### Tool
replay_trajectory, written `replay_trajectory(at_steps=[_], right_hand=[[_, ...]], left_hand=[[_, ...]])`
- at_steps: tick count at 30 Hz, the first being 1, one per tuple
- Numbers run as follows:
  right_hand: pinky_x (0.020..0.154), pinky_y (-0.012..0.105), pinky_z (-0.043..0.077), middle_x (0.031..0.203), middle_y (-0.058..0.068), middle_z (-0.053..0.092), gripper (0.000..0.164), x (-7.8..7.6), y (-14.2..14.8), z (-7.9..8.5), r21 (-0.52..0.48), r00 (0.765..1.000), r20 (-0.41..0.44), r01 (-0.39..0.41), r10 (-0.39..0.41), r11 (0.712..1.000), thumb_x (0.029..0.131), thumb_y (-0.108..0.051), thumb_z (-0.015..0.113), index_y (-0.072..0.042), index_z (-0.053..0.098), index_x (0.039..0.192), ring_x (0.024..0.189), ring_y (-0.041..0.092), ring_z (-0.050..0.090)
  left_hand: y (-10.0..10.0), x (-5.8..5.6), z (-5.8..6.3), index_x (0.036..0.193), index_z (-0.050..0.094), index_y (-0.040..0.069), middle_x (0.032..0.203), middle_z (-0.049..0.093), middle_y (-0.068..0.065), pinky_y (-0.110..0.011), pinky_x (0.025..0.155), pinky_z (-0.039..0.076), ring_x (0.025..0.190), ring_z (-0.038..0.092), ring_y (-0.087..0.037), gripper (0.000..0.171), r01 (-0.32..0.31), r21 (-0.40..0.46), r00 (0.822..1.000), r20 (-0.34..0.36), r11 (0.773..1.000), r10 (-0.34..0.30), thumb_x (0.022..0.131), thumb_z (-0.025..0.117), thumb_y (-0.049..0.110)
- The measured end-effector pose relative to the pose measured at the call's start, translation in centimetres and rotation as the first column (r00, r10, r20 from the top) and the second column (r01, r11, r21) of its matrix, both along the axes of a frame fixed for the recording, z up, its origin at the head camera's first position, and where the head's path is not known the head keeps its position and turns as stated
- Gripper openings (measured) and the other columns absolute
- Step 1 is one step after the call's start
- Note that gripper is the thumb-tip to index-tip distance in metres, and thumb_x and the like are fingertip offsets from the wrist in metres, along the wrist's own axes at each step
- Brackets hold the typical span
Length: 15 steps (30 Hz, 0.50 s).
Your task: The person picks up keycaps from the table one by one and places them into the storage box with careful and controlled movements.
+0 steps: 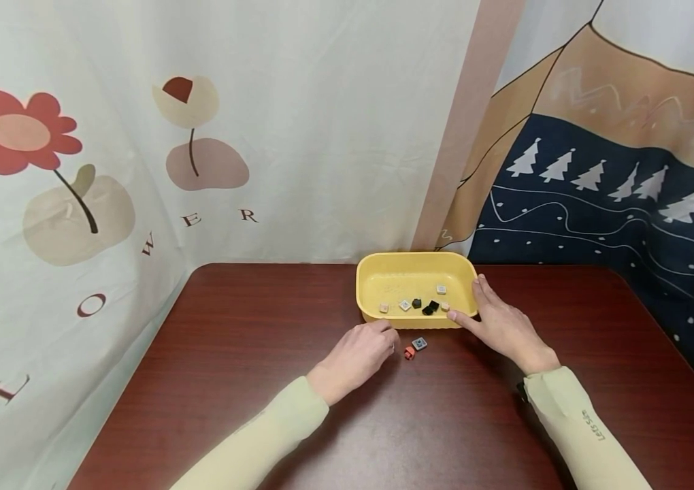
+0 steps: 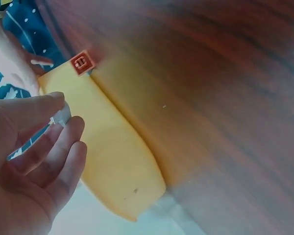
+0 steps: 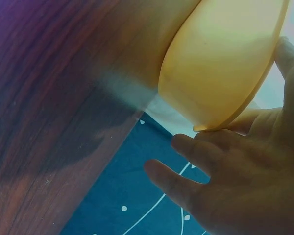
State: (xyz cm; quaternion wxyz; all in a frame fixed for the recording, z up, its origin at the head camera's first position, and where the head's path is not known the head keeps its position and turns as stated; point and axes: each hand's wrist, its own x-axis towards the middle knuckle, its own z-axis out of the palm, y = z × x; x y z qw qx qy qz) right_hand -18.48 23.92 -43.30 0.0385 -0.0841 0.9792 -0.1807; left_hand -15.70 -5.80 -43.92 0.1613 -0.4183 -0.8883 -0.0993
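Observation:
Pinched between the thumb and fingertips of my left hand (image 1: 362, 350) is a small whitish keycap (image 2: 62, 115), held just in front of the yellow basin (image 1: 377, 324). On the table to the right of that hand lie an orange-red keycap (image 1: 409, 353), its hollow underside showing in the left wrist view, and a grey keycap-like piece (image 1: 420, 344). My right hand (image 1: 506, 327) rests against the basin's right end, thumb at the front rim and the other fingers extended along the side. Inside the basin lie several small pieces, among them a white keycap (image 1: 441, 290) and black keycaps (image 1: 430, 308).
The basin stands near the back edge of a dark red-brown wooden table (image 1: 249, 306). Behind the table hangs a pale curtain (image 1: 322, 136) with printed flowers, and a dark blue cloth with white trees (image 1: 592, 204) hangs at the right.

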Motion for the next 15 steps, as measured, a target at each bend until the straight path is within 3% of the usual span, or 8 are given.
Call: replay_trajectory(at_steps=[15], right_hand=[[0.106,0.067,0.041,0.168,0.03,0.01,0.105,0.1,0.0,0.0,-0.002,1.0,0.01,0.004,-0.004,1.0,0.099,-0.07,0.05,0.007,0.016,0.162,0.144,0.053,0.035]], left_hand=[[0.5,-0.9,1.7,0.097,0.076,0.009,0.095,0.064,-0.001,-0.028,0.072,0.056,0.082,0.067,-0.014,0.007,0.012,0.148,1.0,-0.022,0.989,-0.009,0.092,0.078,0.006]])
